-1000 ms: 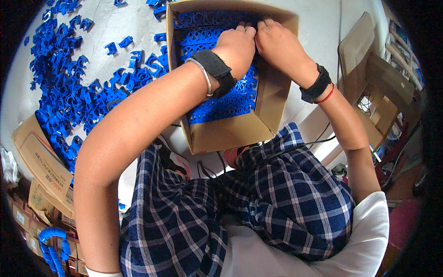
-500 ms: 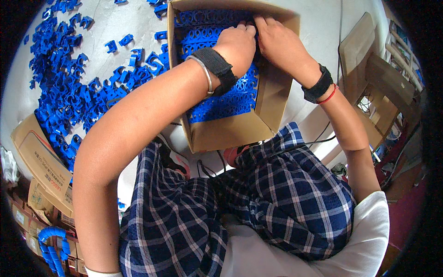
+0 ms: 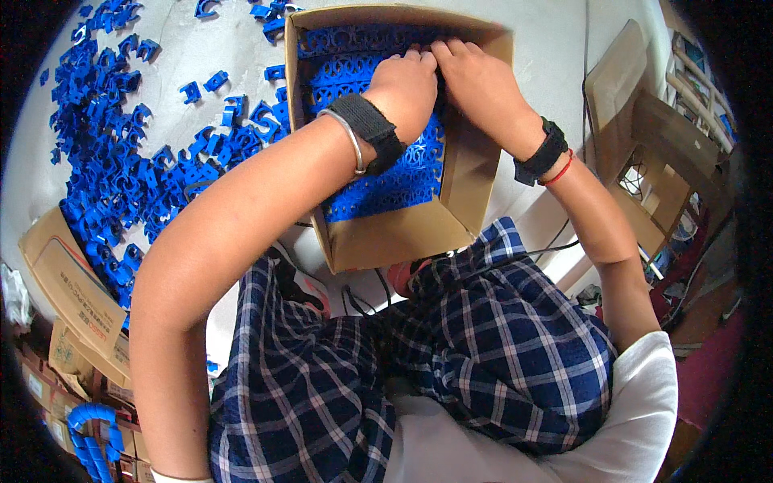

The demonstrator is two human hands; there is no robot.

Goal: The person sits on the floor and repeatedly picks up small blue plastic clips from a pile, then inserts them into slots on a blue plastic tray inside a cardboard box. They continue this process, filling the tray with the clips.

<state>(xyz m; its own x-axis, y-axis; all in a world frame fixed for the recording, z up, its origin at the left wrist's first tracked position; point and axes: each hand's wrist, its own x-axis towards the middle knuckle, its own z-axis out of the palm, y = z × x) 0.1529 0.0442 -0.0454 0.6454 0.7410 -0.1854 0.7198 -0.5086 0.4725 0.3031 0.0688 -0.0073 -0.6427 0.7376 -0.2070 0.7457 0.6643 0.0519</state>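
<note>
An open cardboard box stands in front of my knees, packed with rows of blue plastic pipe clips. Both my hands reach into its far right part. My left hand has its fingers bent over the clips there, its fingertips mostly hidden. Right beside it, my right hand comes in over the box's right wall, its fingers curled down at the end of the same row. The fingers of the two hands nearly touch. What lies under the fingertips is largely covered, but blue clip edges show around them.
A wide heap of loose blue clips spreads over the pale floor to the left, with some clips against the box. A flattened carton lies at the left. A dark cable and a brown wooden frame are at the right.
My right hand has shifted left, closer to my left hand. The box and both hands sit slightly further left in the picture, as the whole view has shifted a little.
</note>
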